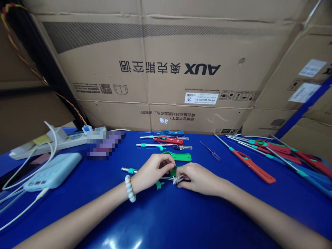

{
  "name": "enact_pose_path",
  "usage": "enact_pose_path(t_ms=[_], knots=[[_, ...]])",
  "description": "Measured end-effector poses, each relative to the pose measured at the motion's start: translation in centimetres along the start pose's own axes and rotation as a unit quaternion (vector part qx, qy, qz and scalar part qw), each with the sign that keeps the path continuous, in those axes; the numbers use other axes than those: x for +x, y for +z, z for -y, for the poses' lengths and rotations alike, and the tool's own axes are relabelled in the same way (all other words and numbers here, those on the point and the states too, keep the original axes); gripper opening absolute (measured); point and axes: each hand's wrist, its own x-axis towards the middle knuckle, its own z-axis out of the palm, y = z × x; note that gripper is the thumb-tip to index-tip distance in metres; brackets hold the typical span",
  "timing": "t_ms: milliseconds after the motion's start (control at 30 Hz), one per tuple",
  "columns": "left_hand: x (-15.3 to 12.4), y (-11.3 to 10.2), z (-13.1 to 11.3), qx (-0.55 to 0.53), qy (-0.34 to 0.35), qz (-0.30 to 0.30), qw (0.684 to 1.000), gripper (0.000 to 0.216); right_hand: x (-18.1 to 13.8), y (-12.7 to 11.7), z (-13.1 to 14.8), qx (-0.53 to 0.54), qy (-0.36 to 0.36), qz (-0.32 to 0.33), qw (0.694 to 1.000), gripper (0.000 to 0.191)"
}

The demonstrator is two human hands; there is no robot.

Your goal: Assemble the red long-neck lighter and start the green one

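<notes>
My right hand [198, 178] is closed on a small clear fuel tank [179, 178] with thin white wires running from it to the left. Close beside it, my left hand [155, 171], wearing a bead bracelet, has thumb and index pinched together; what is between them is hidden. Part of a green lighter casing [174, 171] shows between the two hands. A silver lighter tube [127, 170] with a teal collar sticks out left of my left hand. Below the wires lies a teal trigger [159, 185]. Another green casing half [183, 157] rests just beyond my fingers.
Behind lie red lighter parts [171, 140], a blue casing [171, 133] and another metal tube [147, 145]. A screwdriver [214, 154] and several long lighters [252, 166] are at right. A power bank [55, 171], cables and power strip [33, 147] occupy the left. Cardboard [155, 45] stands behind.
</notes>
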Motion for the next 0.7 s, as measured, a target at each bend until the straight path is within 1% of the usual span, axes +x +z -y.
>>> enact_pose_path(t_ms=[33, 167, 233, 367, 467, 600, 700], knots=[[0.0, 0.0, 0.1, 0.009, 0.002, -0.001, 1.000, 0.017, 0.0, 0.1, 0.1, -0.001, -0.004, 0.002, 1.000, 0.005], [0.0, -0.2, 0.2, 0.040, 0.010, 0.002, 0.999, 0.017, -0.2, -0.2, 0.4, -0.004, -0.011, 0.017, 1.000, 0.014], [-0.1, -0.3, 0.0, 0.032, 0.007, 0.021, 0.999, 0.016, -0.2, -0.4, 0.5, 0.006, -0.014, 0.025, 1.000, 0.014], [-0.3, -0.5, -0.4, 0.010, -0.008, 0.078, 0.997, 0.015, -0.3, -0.4, 0.6, 0.020, -0.027, 0.031, 0.999, 0.015], [-0.4, -0.4, -0.4, 0.016, -0.011, 0.103, 0.994, 0.014, -0.2, -0.2, 0.6, 0.032, -0.036, 0.034, 0.998, 0.015], [-0.5, -0.1, -0.3, 0.060, 0.015, 0.092, 0.994, 0.014, -0.2, -0.3, 0.5, 0.054, -0.031, 0.050, 0.997, 0.013], [-0.5, -0.1, -0.4, 0.089, 0.034, 0.090, 0.991, 0.014, -0.5, -0.9, 0.4, 0.033, -0.018, 0.055, 0.998, 0.012]])
